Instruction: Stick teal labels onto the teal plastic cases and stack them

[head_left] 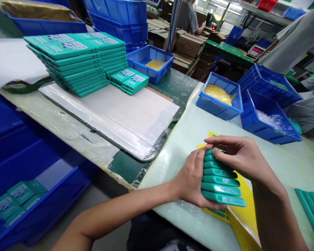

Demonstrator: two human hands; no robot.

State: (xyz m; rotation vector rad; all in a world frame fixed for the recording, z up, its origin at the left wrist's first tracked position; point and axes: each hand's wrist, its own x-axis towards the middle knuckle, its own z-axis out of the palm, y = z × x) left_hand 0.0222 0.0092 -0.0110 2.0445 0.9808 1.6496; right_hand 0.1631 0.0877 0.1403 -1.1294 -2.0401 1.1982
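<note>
A stack of several glossy teal plastic cases (221, 181) stands in front of me, their rounded edges toward me. My left hand (192, 177) is closed around the stack's left side, thumb low and fingers near the top. At the top end, my right hand (240, 153) grips the uppermost case, its thumb on the near side and its fingers reaching over beside the left fingertips. Beneath the stack lie yellow printed sheets (243, 223), partly covered by the cases and my right forearm. More teal cases (312, 209) lean in a row at the right edge.
Tall piles of labelled teal cases (68, 66) stand on a white board (136, 122) at the left. Blue bins (219, 106) line the far edge, one with yellow packets, another with clear plastic (269, 118). Another person (303, 38) stands at the upper right.
</note>
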